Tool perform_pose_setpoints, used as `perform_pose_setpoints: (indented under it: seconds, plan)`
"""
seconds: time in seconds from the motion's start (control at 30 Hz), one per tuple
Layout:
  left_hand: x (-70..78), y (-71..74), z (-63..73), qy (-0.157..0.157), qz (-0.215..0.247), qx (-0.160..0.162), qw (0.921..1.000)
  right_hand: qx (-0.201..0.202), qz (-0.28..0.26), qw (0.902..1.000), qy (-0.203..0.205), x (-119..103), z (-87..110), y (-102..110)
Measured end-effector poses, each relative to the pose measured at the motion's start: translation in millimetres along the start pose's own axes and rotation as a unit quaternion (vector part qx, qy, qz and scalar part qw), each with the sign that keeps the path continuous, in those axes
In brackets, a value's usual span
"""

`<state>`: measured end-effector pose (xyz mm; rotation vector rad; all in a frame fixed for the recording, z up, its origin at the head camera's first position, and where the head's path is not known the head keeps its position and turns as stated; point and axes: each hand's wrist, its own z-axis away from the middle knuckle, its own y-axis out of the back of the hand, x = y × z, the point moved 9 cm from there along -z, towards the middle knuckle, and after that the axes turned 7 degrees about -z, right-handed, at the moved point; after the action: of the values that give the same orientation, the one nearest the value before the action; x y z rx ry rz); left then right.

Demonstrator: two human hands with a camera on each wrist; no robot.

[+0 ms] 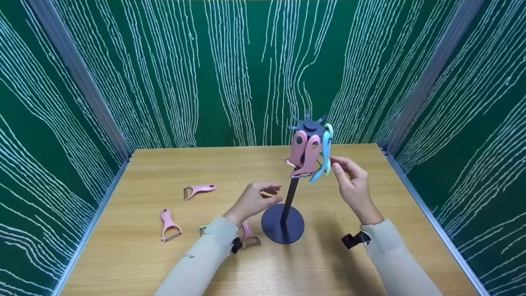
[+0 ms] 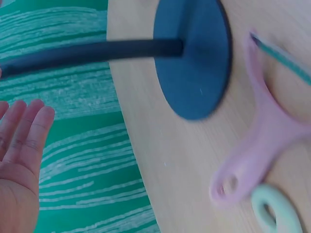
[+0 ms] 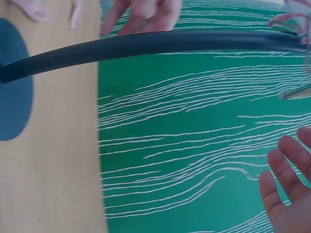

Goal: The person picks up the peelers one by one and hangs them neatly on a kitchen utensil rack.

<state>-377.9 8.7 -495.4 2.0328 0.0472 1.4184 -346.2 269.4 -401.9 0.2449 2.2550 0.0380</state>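
Two pink peelers (image 1: 312, 153) hang from the hooked top (image 1: 309, 124) of a dark stand (image 1: 291, 193). At the right side of that top hang a blue peeler (image 1: 325, 154) and a light green peeler (image 1: 328, 129), overlapping each other. My right hand (image 1: 352, 183) is just right of the blue and green peelers, fingers relaxed and apart around nothing. Beside the pole, low on its left, is my left hand (image 1: 255, 199); its fingers are nearly straight and hold nothing. In the left wrist view, its palm and fingertips (image 2: 43, 116) show below the pole.
Pink peelers lie on the wooden table at the left, one farther back (image 1: 201, 188) and one nearer (image 1: 167, 224). Another pink peeler (image 1: 249, 235) and a green one (image 1: 202, 229) are partly hidden by my left forearm. Green walls with white lines (image 1: 164, 74) enclose the table.
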Motion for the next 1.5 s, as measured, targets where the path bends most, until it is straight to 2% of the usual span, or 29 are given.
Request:
perform_pose_setpoints:
  seconds: [0.13, 0.23, 0.4, 0.53, 0.77, 0.97, 1.13, 1.37, 1.5]
  plan:
    - [-8.0, 14.9, 9.9, 0.007, -0.022, 0.003, 0.9997, 0.004, 0.011, 0.9992, -0.038, 20.0, 12.1, -2.4]
    - [-15.8, 24.3, 17.9, 0.009, -0.032, 0.007, 0.9994, 0.0, 0.014, 0.9986, -0.051, 31.4, 20.8, -7.5]
    - [-28.8, 35.7, 31.1, 0.012, -0.044, 0.008, 0.9989, -0.016, 0.014, 0.9989, -0.041, 43.7, 32.3, -19.7]
    - [-39.5, 42.5, 41.2, 0.026, -0.065, 0.009, 0.9975, -0.029, 0.015, 0.9991, -0.026, 48.6, 39.6, -30.1]
    - [-51.1, 51.6, 55.2, 0.028, -0.081, 0.017, 0.9962, -0.056, -0.007, 0.9971, -0.05, 60.3, 54.1, -48.2]
    - [-63.6, 55.7, 62.3, 0.034, -0.093, 0.032, 0.9946, -0.084, 0.002, 0.9913, -0.102, 70.4, 63.1, -62.8]
    - [-74.6, 55.0, 64.7, 0.047, -0.106, 0.028, 0.9929, -0.091, 0.005, 0.9843, -0.151, 77.7, 66.8, -73.8]
    - [-91.8, 50.9, 68.0, 0.09, -0.108, 0.015, 0.99, -0.096, -0.017, 0.9844, -0.147, 79.2, 65.7, -89.4]
    - [-101.1, 47.7, 68.7, 0.108, -0.112, 0.006, 0.9879, -0.106, -0.028, 0.9803, -0.164, 84.8, 68.6, -96.7]
